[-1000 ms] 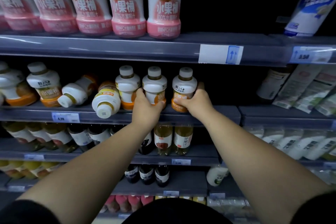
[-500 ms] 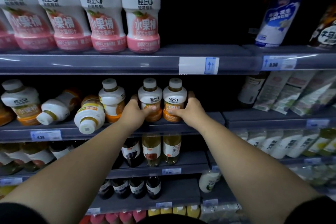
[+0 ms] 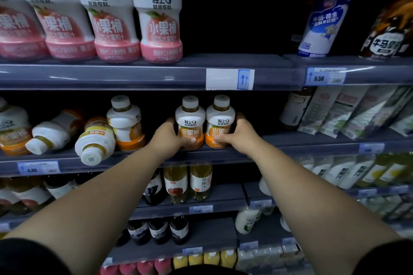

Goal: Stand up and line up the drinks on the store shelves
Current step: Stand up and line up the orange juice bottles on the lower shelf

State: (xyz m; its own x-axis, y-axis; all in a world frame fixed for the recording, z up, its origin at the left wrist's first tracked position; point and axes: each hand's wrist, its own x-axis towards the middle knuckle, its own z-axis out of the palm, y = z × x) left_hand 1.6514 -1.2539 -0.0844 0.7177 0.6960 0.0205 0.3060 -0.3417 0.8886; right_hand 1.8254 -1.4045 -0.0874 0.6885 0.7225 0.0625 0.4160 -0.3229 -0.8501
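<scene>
On the middle shelf (image 3: 290, 143) two small white-and-orange juice bottles stand upright side by side. My left hand (image 3: 169, 135) grips the left bottle (image 3: 190, 118) at its orange base. My right hand (image 3: 237, 134) grips the right bottle (image 3: 220, 117) from its right side. A third upright bottle (image 3: 125, 121) stands apart to the left. Beside it two bottles lie on their sides, one (image 3: 95, 142) with its cap toward me, the other (image 3: 51, 133) further left. Another upright orange bottle (image 3: 12, 127) is at the far left edge.
Large pink-and-white bottles (image 3: 157, 15) line the top shelf, with a blue-white cup (image 3: 324, 24) to the right. Leaning cartons (image 3: 348, 111) and a dark bottle (image 3: 295, 107) fill the middle shelf's right section. Lower shelves hold juice bottles (image 3: 200, 182) and dark bottles (image 3: 158, 230).
Both hands have slid the two upright bottles to the right together, opening a gap from the third upright bottle. The camera has also moved closer and tilted upward.
</scene>
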